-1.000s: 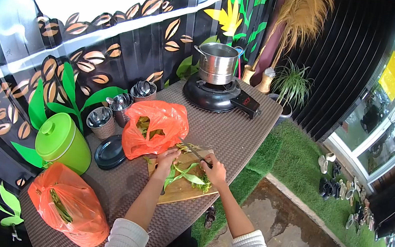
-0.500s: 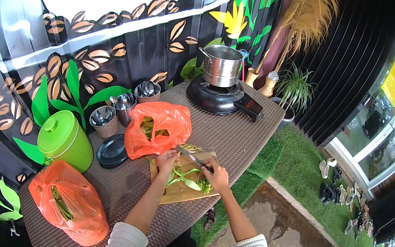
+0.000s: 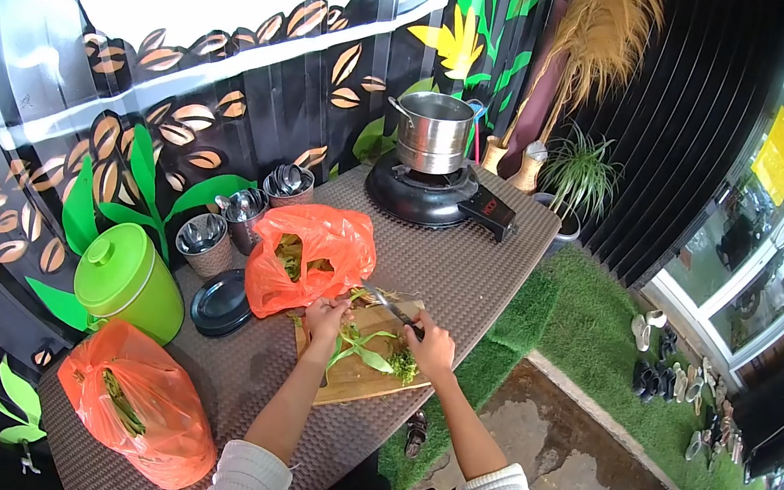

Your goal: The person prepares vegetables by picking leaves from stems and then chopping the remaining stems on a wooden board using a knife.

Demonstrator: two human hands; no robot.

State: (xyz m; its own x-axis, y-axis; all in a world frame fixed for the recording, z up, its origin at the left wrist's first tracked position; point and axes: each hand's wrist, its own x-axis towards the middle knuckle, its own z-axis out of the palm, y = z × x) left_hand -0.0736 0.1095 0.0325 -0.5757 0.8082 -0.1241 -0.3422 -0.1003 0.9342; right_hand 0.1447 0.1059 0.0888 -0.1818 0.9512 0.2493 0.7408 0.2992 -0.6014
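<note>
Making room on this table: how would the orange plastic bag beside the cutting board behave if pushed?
Probably floppy: the orange plastic bag is thin crumpled film, so it would likely buckle rather than slide. Likely light, since only leafy greens show in its open mouth. Those might spill toward the cutting board.

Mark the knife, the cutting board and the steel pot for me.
knife (image 3: 390, 304): head view, middle of the blade.
cutting board (image 3: 355, 378): head view, bare wood near the person's edge.
steel pot (image 3: 432, 140): head view, its shiny side wall.
</note>
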